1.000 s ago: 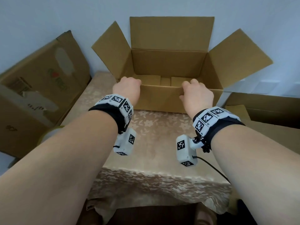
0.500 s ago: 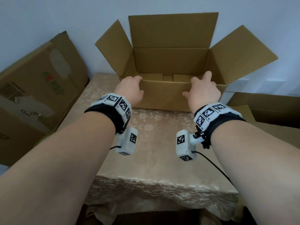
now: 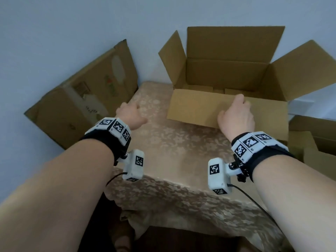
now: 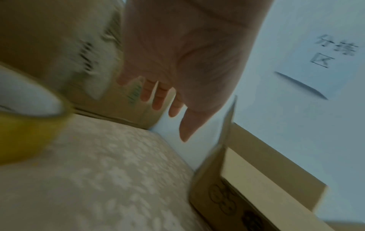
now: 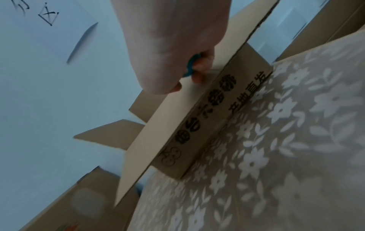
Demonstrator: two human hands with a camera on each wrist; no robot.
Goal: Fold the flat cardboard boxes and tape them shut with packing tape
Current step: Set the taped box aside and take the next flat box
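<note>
The open box [image 3: 225, 79] stands at the far right corner of the tabletop [image 3: 181, 148], against the wall [image 3: 72, 33], with its back and side flaps up and spread outward. Its near flap [image 3: 200, 108] is folded partway toward the person, and the right hand [image 3: 238, 115] grips that flap's top edge near the middle, fingers curled over the cardboard. From the right wrist view the fingers [image 5: 199, 68] pinch the thin flap edge, and printed black characters run along the box's front side just above the flowered tablecloth [image 5: 276, 140].

The left hand [image 3: 131, 115] is clear of the box, hovering over the far left part of the tabletop with nothing in it. In the left wrist view its fingers [image 4: 158, 96] hang straight and loosely spread, pointing toward the far left corner.

A roll of yellow tape [image 4: 25, 132] sits at the left edge of the tabletop, blurred, seen only from the left wrist. A worn flattened box [image 3: 87, 95] leans against the wall just beyond the left edge. More flat cardboard [image 3: 312, 139] lies beyond the right edge. A paper sign [image 4: 331, 51] with handwritten characters hangs on the wall above the box
</note>
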